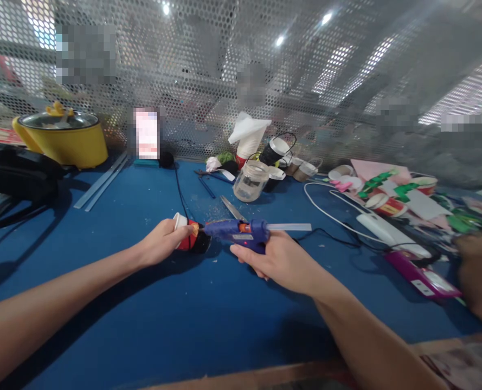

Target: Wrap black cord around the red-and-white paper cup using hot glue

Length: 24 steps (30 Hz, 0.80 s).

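Note:
My left hand [162, 242] is closed around a small paper cup [188, 235] with a white rim, a red body and a black part, held on its side just above the blue table [143, 325]. My right hand [274, 259] grips a blue hot glue gun [236, 231] with an orange label. Its nozzle points left and touches the cup. A pale glue stick [289, 227] sticks out of the gun's back end. The gun's black cord [326, 234] trails off to the right.
A yellow pot [64, 138] stands at the back left. Scissors [232, 207], a glass jar [251, 181], paper cups [249, 141] and a white cable [338, 216] lie behind my hands. Coloured paper scraps [391, 187] and a purple box [422, 276] lie right. Another person's arm [480, 276] rests at the right edge. Perforated metal mesh [208, 81] closes the back.

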Motion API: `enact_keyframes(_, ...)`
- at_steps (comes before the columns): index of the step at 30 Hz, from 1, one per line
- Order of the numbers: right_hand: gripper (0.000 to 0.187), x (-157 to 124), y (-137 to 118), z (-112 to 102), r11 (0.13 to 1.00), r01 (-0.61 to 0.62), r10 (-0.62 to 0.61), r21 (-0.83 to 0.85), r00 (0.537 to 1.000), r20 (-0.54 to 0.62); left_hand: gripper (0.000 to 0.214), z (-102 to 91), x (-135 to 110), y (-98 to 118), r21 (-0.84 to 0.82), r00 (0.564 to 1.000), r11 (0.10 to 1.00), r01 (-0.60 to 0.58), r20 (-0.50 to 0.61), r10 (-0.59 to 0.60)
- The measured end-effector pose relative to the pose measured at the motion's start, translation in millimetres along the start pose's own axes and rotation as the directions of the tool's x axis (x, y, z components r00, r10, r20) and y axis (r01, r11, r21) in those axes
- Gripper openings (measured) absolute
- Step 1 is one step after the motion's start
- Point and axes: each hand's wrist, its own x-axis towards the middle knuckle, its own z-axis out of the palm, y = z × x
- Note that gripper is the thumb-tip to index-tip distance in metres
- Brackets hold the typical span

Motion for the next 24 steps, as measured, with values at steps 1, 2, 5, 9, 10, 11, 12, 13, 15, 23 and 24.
enact_keyframes(1, 0.03, -0.6, -0.3, -0.1, 1.0, 0.004, -0.004, 0.013, 1.0, 0.01, 0.028, 0.0, 0.2, -0.1, -0.011, 1.0, 1.0, 0.0, 0.002, 0.0)
enact_keyframes(2, 0.03, -1.1, -0.2, -0.4, 1.0, 0.003, -0.004, 0.031, 1.0, 0.025, 0.028, 0.0, 0.6, -0.3, -0.02, 1.0, 1.0, -0.003, 0.003, 0.003)
enact_keyframes(5, 0.029, -1.1, 2.1, -2.5, 0.994, -0.029, 0.021, 0.11, 0.997, 0.074, 0.028, -0.1, 1.9, -1.0, -0.036, 1.0, 0.999, -0.01, 0.003, 0.01)
enact_keyframes(9, 0.03, 3.4, 9.8, -9.5, 0.965, -0.034, 0.012, 0.261, 0.996, 0.085, 0.027, 0.1, 3.4, -1.9, -0.057, 1.0, 0.998, 0.013, -0.001, -0.014)
enact_keyframes(10, 0.028, 5.2, 12.2, -11.5, 0.949, -0.029, 0.005, 0.314, 0.997, 0.076, 0.027, 0.3, 3.6, -2.1, -0.062, 1.0, 0.998, 0.021, -0.004, -0.021)
enact_keyframes(11, 0.026, 7.3, 14.6, -13.4, 0.929, -0.029, 0.008, 0.369, 0.998, 0.059, 0.027, 0.4, 3.7, -2.1, -0.063, 1.0, 0.998, 0.029, -0.007, -0.029)
enact_keyframes(12, 0.023, 9.6, 17.0, -15.2, 0.904, -0.036, 0.024, 0.426, 0.999, 0.032, 0.027, 0.5, 3.7, -2.0, -0.061, 0.999, 0.998, 0.036, -0.013, -0.037)
enact_keyframes(13, 0.021, 12.2, 19.4, -17.0, 0.872, -0.043, 0.052, 0.487, 0.999, -0.004, 0.027, 0.6, 3.6, -1.8, -0.056, 0.999, 0.998, 0.038, -0.019, -0.04)
enact_keyframes(15, 0.017, 19.1, 24.1, -21.1, 0.794, -0.047, 0.132, 0.607, 0.986, -0.097, 0.026, 0.5, 3.1, -1.0, -0.048, 0.999, 0.998, 0.031, -0.025, -0.032)
enact_keyframes(23, 0.014, 82.9, 50.4, -59.4, 0.604, 0.009, 0.382, 0.797, 0.874, -0.3, 0.026, -0.3, 1.7, -0.2, -0.073, 1.0, 0.997, -0.002, -0.026, 0.0)
enact_keyframes(24, 0.017, 92.6, 54.9, -64.8, 0.594, -0.02, 0.407, 0.804, 0.87, -0.279, 0.026, -0.3, 1.8, -1.0, -0.074, 1.0, 0.997, -0.005, -0.027, 0.003)
